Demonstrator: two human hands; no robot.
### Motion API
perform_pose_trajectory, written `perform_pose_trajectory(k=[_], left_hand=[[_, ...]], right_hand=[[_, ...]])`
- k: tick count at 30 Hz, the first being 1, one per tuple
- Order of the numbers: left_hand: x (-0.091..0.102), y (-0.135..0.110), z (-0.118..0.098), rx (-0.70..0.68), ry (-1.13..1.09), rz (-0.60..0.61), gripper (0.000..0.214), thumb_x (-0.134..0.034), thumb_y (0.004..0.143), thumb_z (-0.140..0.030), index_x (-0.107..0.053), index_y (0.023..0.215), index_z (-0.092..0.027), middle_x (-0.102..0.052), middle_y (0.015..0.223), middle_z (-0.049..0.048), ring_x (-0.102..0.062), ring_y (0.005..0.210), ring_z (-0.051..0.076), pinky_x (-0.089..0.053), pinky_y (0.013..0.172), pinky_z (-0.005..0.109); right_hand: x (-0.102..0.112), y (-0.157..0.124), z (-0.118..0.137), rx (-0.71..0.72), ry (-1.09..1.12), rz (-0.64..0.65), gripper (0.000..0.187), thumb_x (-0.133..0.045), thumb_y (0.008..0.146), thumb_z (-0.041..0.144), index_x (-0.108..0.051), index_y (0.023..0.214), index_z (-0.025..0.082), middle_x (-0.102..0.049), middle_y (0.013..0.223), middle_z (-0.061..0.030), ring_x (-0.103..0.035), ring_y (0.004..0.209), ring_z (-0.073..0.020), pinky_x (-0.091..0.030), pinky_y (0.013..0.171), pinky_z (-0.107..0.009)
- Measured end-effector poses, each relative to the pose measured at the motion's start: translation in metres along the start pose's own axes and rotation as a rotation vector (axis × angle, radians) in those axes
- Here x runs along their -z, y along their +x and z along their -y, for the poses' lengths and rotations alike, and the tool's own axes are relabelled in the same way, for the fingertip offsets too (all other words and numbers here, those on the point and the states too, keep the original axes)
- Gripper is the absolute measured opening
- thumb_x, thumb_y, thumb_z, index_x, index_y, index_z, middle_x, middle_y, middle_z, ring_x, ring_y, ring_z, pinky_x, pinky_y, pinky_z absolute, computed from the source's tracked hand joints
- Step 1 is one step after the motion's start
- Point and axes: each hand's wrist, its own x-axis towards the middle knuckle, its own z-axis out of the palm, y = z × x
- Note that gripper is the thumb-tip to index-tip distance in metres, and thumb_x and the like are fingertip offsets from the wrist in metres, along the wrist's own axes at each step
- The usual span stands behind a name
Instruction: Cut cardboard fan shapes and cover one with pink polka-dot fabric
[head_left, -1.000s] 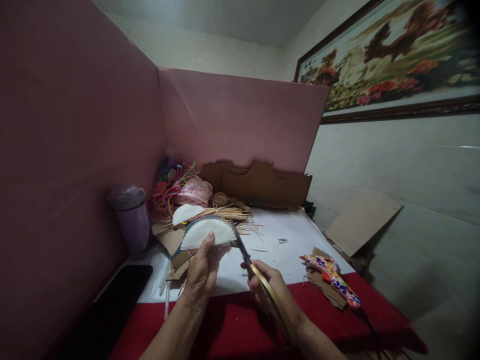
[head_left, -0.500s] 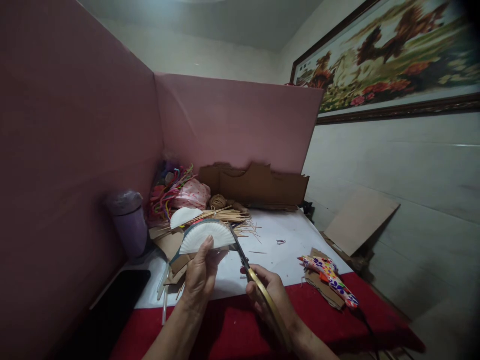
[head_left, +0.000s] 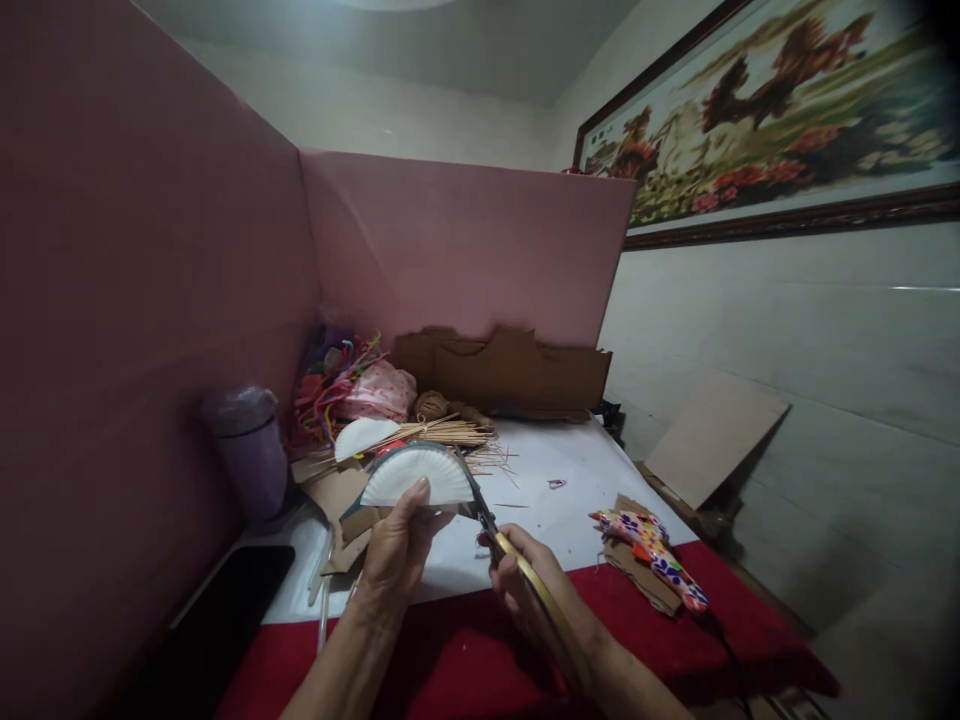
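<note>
My left hand (head_left: 399, 545) pinches a white, ribbed half-circle (head_left: 420, 474), like a folded paper cake liner, with the thumb on its near face. A dark blue-grey edge shows behind its curved rim. In my right hand (head_left: 536, 580) is a pair of scissors (head_left: 484, 515) with gold-coloured handles. The dark blades point up and left and are parted at the right end of the half-circle. Whether they bite into it I cannot tell. Behind lies another white half-circle (head_left: 364, 437), beside a bundle of thin wooden sticks (head_left: 450, 430).
A patterned glue gun (head_left: 660, 555) lies on cardboard at the right. At the left are a lidded purple container (head_left: 251, 455) and a black flat device (head_left: 240, 590). Pipe cleaners (head_left: 330, 395), twine (head_left: 431, 405) and cardboard sheets (head_left: 510, 372) stand at the back.
The view has shifted slightly, so the scene sits a little further left. The scissors' blades sit slightly nearer the half-circle's right end. Both hands keep their hold.
</note>
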Motion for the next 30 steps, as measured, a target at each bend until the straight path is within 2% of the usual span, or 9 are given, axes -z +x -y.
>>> perform_pose_trajectory(k=[7, 15, 19, 25, 30], left_hand=[[0.001, 0.000, 0.003, -0.011, 0.008, -0.002, 0.009, -0.067, 0.071, -0.007, -0.064, 0.063, -0.010, -0.066, 0.057, 0.0009, -0.061, 0.051, 0.011, -0.056, 0.051, 0.024], [0.002, 0.000, 0.003, -0.002, 0.042, 0.017, 0.008, -0.071, 0.067, -0.010, -0.064, 0.067, -0.010, -0.067, 0.059, 0.0009, -0.062, 0.053, 0.012, -0.055, 0.050, 0.023], [0.003, 0.001, 0.002, 0.020, 0.043, 0.033, 0.010, -0.073, 0.065, -0.010, -0.064, 0.067, -0.010, -0.067, 0.059, 0.0005, -0.062, 0.054, 0.011, -0.055, 0.050, 0.022], [0.002, 0.000, 0.002, 0.051, 0.128, 0.046, 0.016, -0.076, 0.061, -0.012, -0.060, 0.062, -0.010, -0.060, 0.054, -0.0019, -0.056, 0.047, 0.010, -0.052, 0.043, 0.022], [0.001, -0.002, 0.001, 0.042, 0.159, 0.031, 0.018, -0.077, 0.058, -0.011, -0.060, 0.060, -0.010, -0.056, 0.052, -0.0039, -0.053, 0.047, 0.008, -0.053, 0.043, 0.022]], right_hand=[[-0.002, -0.011, 0.003, 0.025, 0.052, 0.040, 0.072, -0.055, 0.057, 0.080, -0.045, 0.094, 0.019, -0.034, 0.052, 0.0107, -0.028, 0.036, -0.0016, -0.024, 0.031, -0.011], [-0.002, -0.012, -0.005, 0.070, 0.087, -0.027, 0.066, -0.065, 0.058, 0.072, -0.051, 0.090, 0.016, -0.034, 0.052, 0.0098, -0.023, 0.038, -0.0010, -0.020, 0.032, -0.013], [0.002, -0.010, -0.008, 0.104, 0.006, -0.059, 0.067, -0.066, 0.056, 0.072, -0.054, 0.089, 0.015, -0.036, 0.052, 0.0083, -0.028, 0.040, -0.0028, -0.022, 0.035, -0.015], [0.011, -0.006, 0.003, 0.073, -0.071, 0.014, 0.073, -0.051, 0.059, 0.082, -0.049, 0.092, 0.017, -0.042, 0.055, 0.0069, -0.032, 0.038, -0.0031, -0.024, 0.033, -0.014], [0.012, -0.011, 0.009, 0.048, -0.016, 0.044, 0.073, -0.051, 0.058, 0.083, -0.047, 0.091, 0.018, -0.034, 0.052, 0.0105, -0.025, 0.036, -0.0019, -0.023, 0.031, -0.013]])
